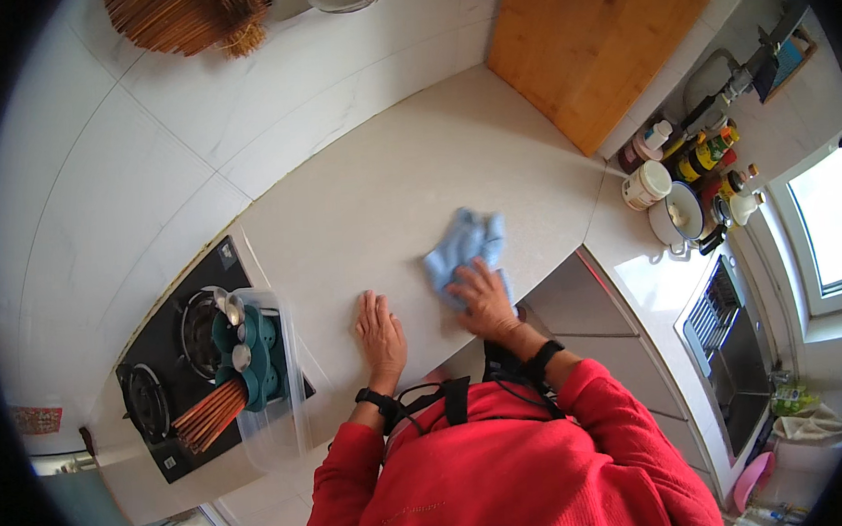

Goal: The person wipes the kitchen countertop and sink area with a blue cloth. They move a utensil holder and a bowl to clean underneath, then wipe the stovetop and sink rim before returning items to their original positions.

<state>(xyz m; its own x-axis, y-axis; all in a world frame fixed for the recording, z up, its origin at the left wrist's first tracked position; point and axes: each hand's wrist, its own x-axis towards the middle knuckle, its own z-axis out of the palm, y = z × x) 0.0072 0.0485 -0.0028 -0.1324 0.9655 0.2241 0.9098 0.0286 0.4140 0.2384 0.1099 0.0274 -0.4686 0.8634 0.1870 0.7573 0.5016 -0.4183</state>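
Observation:
My right hand (pixel 483 301) presses on a crumpled light-blue cloth (pixel 463 246), which lies on the pale kitchen countertop (pixel 360 216). Slight blur softens the cloth and the fingers on it. To the left, my left hand (pixel 382 338) rests flat on the same surface, near its front edge, with nothing held. Its fingers are stretched out and lie near one another. Both wrists carry black bands below red sleeves.
Left is a black gas hob (pixel 174 415) under a clear plastic bin (pixel 277 445) with a teal utensil holder (pixel 257 360), spoons and chopsticks (pixel 210 418). A wooden board (pixel 595 42) leans at the back. Right are a white pot (pixel 668 222), several bottles (pixel 707 155) and a sink (pixel 739 388).

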